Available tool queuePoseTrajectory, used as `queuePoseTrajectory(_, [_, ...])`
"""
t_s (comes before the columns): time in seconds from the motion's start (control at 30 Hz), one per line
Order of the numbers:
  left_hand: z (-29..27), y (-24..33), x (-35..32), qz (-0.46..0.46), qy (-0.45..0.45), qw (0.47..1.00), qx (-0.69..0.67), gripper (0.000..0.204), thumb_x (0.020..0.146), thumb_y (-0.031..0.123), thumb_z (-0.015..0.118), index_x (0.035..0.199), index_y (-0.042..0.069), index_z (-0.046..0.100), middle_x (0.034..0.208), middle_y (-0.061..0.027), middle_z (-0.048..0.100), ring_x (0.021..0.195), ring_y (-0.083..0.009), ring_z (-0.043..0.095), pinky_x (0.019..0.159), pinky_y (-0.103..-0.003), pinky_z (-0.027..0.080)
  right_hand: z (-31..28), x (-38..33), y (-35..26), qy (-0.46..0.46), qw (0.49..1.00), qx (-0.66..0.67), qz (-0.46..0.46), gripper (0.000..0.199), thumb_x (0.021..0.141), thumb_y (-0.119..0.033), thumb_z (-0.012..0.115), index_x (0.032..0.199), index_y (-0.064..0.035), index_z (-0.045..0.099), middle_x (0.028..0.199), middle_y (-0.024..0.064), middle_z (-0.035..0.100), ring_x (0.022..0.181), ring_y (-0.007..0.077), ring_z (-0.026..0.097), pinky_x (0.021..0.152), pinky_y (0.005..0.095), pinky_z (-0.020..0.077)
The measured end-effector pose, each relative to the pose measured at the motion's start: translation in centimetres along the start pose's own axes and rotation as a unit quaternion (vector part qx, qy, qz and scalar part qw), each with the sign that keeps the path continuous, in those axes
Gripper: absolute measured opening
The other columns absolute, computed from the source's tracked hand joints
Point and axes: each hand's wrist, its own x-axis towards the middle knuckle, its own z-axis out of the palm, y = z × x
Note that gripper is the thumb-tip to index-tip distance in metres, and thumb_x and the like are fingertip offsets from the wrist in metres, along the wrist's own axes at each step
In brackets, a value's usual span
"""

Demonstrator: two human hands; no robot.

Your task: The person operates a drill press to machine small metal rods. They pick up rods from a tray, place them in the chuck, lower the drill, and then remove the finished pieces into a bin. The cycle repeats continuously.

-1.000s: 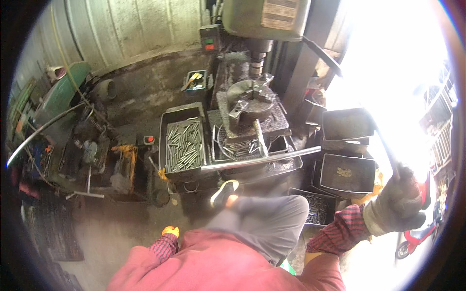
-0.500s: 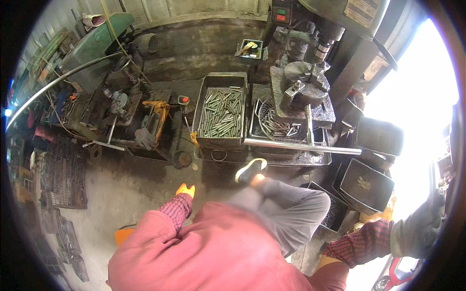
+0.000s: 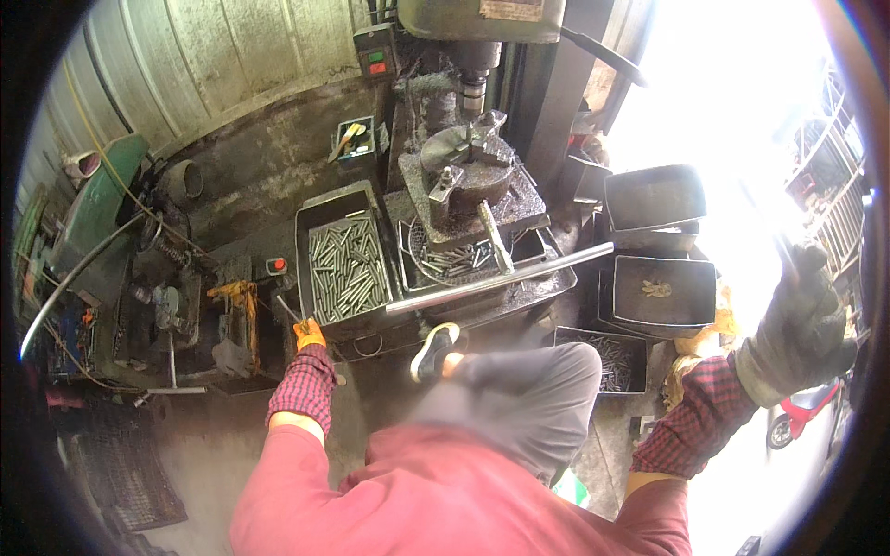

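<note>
My left hand point(image 3: 310, 334), in an orange glove, reaches to the front left corner of a metal bin point(image 3: 302, 264) full of short metal pins point(image 3: 348, 269). A thin stick point(image 3: 285, 309) stands right by its fingertips; whether they touch it cannot be made out. My right hand point(image 3: 799, 329), in a dark grey glove, is raised at the far right with its fingers curled. A faint thin line runs up from it into the glare, so what it holds is unclear.
A drill press with a round clamping fixture point(image 3: 468, 167) stands beyond the bin. A long bright bar point(image 3: 501, 278) crosses in front of it. Dark bins point(image 3: 663, 292) stand at the right, a crate of metal pieces point(image 3: 612, 363) by my knee. Another machine point(image 3: 167, 306) is at left.
My view has swung to the right. My left hand has moved forward, up to the bin's corner. My right hand has come up higher at the right side.
</note>
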Motion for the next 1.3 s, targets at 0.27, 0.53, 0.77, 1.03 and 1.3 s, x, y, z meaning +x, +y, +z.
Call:
queuePoseTrajectory(0.27, [-7.5,9.6,-8.9,0.309,0.14,0.886,-0.317,0.05,0.107,0.028,0.059,0.144,-0.007,0.054,0.147,-0.018,0.058,0.132,-0.0255,0.058,0.11,-0.035,0.046,1.7,1.0,0.4,0.036,0.999,-0.033,-0.005,0.043,0.097,-0.045,0.054,0.071,-0.0114,0.055,0.067,0.0048,0.05,0.1,0.0396,0.042,0.099,0.0554,0.0215])
queuePoseTrajectory(0.53, [-13.4,29.6,-16.6,0.597,0.03,0.723,-0.346,0.051,0.102,0.029,0.069,0.14,-0.003,0.056,0.11,-0.0138,0.073,0.091,-0.023,0.072,0.083,-0.036,0.059,3.2,2.1,0.6,0.115,0.991,-0.064,-0.02,0.047,0.092,-0.036,0.064,0.059,-0.0057,0.05,0.068,0.0116,0.054,0.127,0.0582,0.041,0.12,0.0699,0.0057])
queuePoseTrajectory(0.77, [-15.3,40.2,-21.8,0.553,0.021,0.81,0.191,0.06,0.104,0.061,0.042,0.112,0.006,0.062,0.095,-0.0236,0.073,0.088,-0.0451,0.07,0.077,-0.054,0.054,2.4,3.3,-1.0,-0.051,0.991,0.063,0.11,0.048,0.088,-0.031,0.071,0.055,-0.0053,0.047,0.066,0.0122,0.052,0.134,0.0659,0.036,0.123,0.0738,0.0009])
queuePoseTrajectory(1.03, [-16.7,44.2,-24.2,0.528,-0.013,0.818,0.228,0.068,0.104,0.063,0.04,0.116,0.001,0.068,0.107,-0.0237,0.073,0.102,-0.0427,0.069,0.09,-0.049,0.054,0.3,4.0,-2.0,-0.039,0.983,0.087,0.154,0.049,0.086,-0.029,0.075,0.054,-0.007,0.046,0.06,0.0071,0.046,0.128,0.0661,0.041,0.124,0.074,0.0045])
queuePoseTrajectory(1.3, [-17.3,43.9,-25.0,0.542,-0.009,0.809,0.225,0.068,0.104,0.063,0.041,0.118,0.002,0.068,0.104,-0.0227,0.074,0.101,-0.0424,0.07,0.089,-0.049,0.054,1.5,4.0,-1.6,0.001,0.994,0.039,0.106,0.05,0.085,-0.027,0.076,0.053,-0.004,0.044,0.061,0.0106,0.046,0.125,0.0633,0.044,0.125,0.0728,0.0008])
